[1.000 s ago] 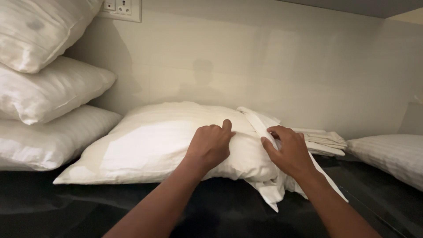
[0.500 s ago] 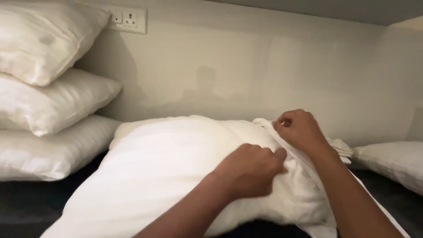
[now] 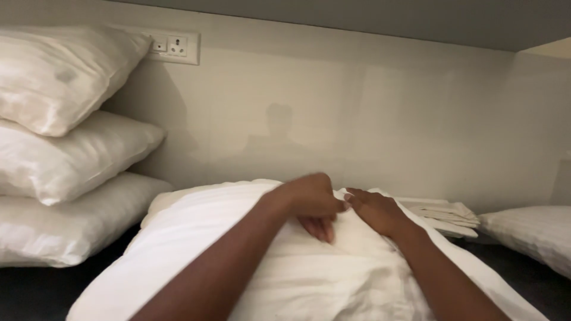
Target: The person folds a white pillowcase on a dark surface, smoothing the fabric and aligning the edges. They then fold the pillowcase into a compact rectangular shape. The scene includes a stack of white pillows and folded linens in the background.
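A large white pillow (image 3: pixel 196 249) in a white pillowcase lies tilted up toward me on a dark surface. My left hand (image 3: pixel 309 202) rests on its far end, fingers curled down into the cloth. My right hand (image 3: pixel 377 211) sits just beside it on the same end, fingertips meeting those of the left and pinching the pillowcase fabric. Both forearms stretch over the pillow from the bottom of the view. Folds of the case bunch under my wrists.
Three white pillows (image 3: pixel 65 154) are stacked at the left against the pale wall. A wall socket plate (image 3: pixel 172 46) sits above them. Folded white linen (image 3: pixel 443 214) lies behind my right hand, and another pillow (image 3: pixel 532 235) lies at the right edge.
The pillow has been lifted and pulled closer to me. My hands have come together at its far end, from apart on its right side a second ago.
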